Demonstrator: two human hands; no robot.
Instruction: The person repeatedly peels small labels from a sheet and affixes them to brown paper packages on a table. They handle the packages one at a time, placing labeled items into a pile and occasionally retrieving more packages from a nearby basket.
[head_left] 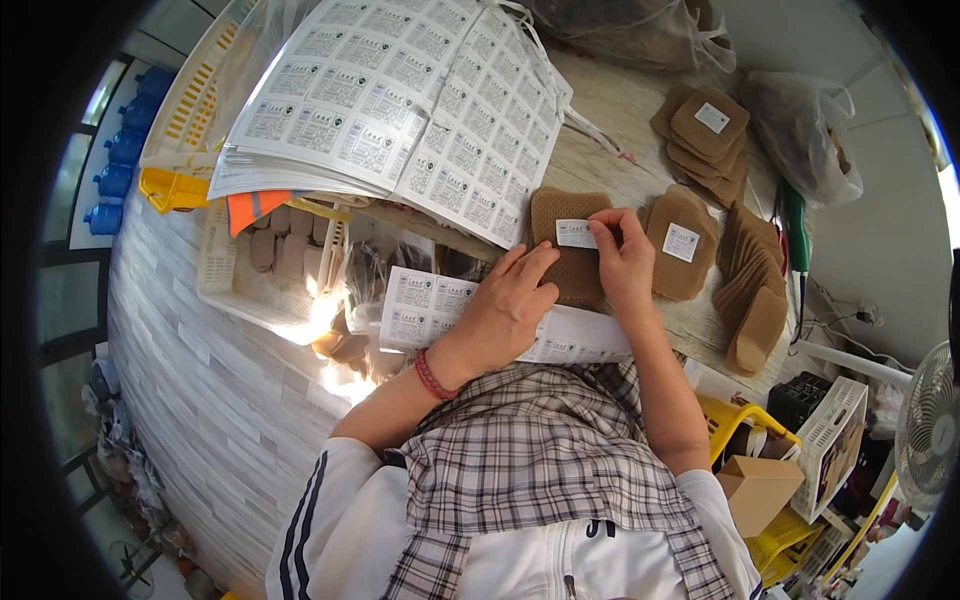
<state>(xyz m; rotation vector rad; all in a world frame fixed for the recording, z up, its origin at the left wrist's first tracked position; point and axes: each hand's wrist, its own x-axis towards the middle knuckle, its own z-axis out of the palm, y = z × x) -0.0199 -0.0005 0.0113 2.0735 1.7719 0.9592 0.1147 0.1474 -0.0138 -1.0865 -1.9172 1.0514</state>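
Note:
A brown perforated pad (568,207) lies at the near edge of the table, with a white printed sticker (573,234) on its upper middle. My right hand (627,258) pinches the sticker's right end between thumb and forefinger. My left hand (512,305) holds nothing; its fingers stretch across the pad's left edge, the tips close to the sticker's lower left. Under my left wrist and in front of my body is a strip of printed stickers (410,300). Right of the pad lies a labelled stack of pads (680,243).
Large sticker sheets (330,100) are piled at the back left. More brown pads (710,117) and a fanned row of pads (750,290) lie to the right, near a green-handled tool (794,230) and a plastic bag (806,125). A white crate (225,260) stands at left, a fan (930,430) at right.

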